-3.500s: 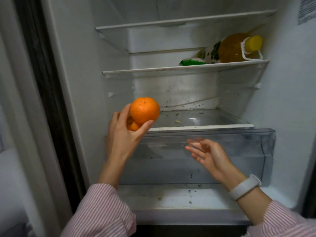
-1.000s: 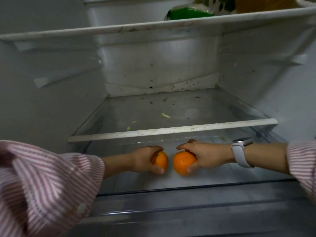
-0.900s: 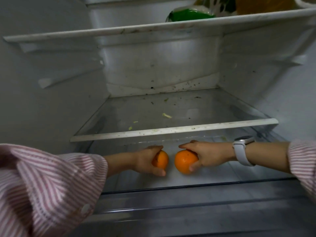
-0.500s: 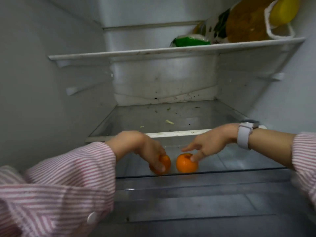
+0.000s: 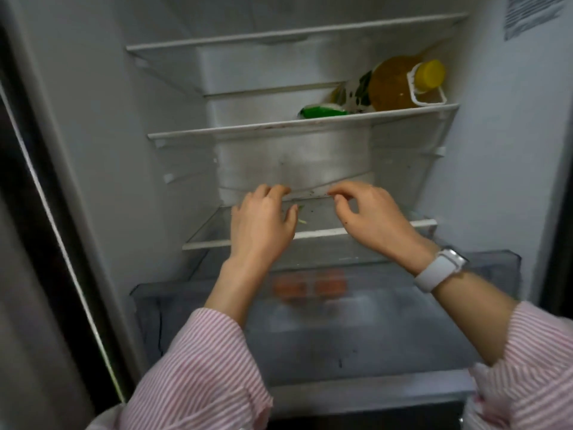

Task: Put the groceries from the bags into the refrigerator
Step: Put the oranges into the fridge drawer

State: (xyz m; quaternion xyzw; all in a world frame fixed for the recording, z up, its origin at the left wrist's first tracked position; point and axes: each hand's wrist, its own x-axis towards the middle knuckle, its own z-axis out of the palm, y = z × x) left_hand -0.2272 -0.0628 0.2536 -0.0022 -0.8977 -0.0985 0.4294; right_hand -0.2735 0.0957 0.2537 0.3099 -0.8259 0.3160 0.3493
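While two oranges [image 5: 308, 286] are seen blurred inside the clear drawer [image 5: 483, 324], both hands are held empty above it. Left hand [image 5: 262, 226] and right hand [image 5: 370, 217] are loosely curled, gripping nothing.

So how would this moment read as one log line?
hands: left hand empty, right hand empty | two oranges in crisper drawer | drawer open

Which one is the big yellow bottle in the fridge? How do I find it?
Look at the fridge's middle shelf, far right. The bottle lies on its side, full of golden liquid. Its yellow cap and white handle set it apart from the green packet beside it.
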